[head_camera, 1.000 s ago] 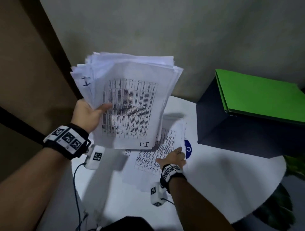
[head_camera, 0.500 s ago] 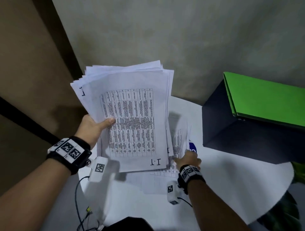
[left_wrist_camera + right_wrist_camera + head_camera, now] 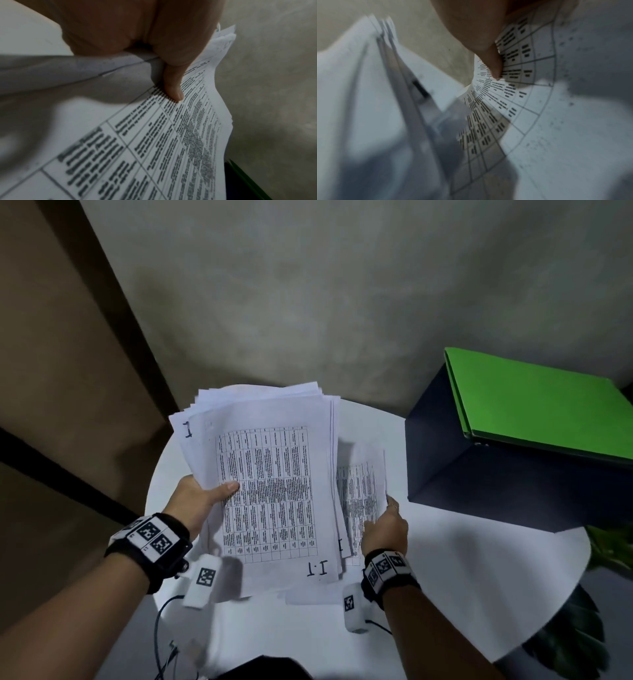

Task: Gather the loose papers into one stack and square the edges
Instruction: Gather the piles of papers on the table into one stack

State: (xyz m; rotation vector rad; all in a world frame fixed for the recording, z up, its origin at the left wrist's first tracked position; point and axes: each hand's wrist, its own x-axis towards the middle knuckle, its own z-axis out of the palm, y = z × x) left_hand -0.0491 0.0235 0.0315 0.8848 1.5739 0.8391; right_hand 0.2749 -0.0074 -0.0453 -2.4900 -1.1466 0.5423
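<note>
My left hand (image 3: 202,498) grips a thick, uneven stack of printed papers (image 3: 274,491) by its left edge, thumb on the top sheet marked "1.1". The left wrist view shows that thumb (image 3: 173,86) pressing the stack (image 3: 154,148). The stack hangs low over the round white table (image 3: 462,577), edges fanned out at the top. To its right, my right hand (image 3: 385,520) pinches the right edge of a loose printed sheet (image 3: 359,491) that curls up off the table. In the right wrist view the thumb (image 3: 494,65) sits on that curved sheet (image 3: 522,94). More loose paper lies under the stack, mostly hidden.
A dark box (image 3: 496,481) with a green folder (image 3: 541,409) on top stands at the table's right rear, close to my right hand. Green plant leaves (image 3: 579,642) show beyond the right table edge. Cables (image 3: 161,638) trail off the front left. A wall stands behind.
The left hand has brought the stack down from high in the air to just above the table. The right hand has shifted right and taken hold of the loose sheet's edge, lifting it.
</note>
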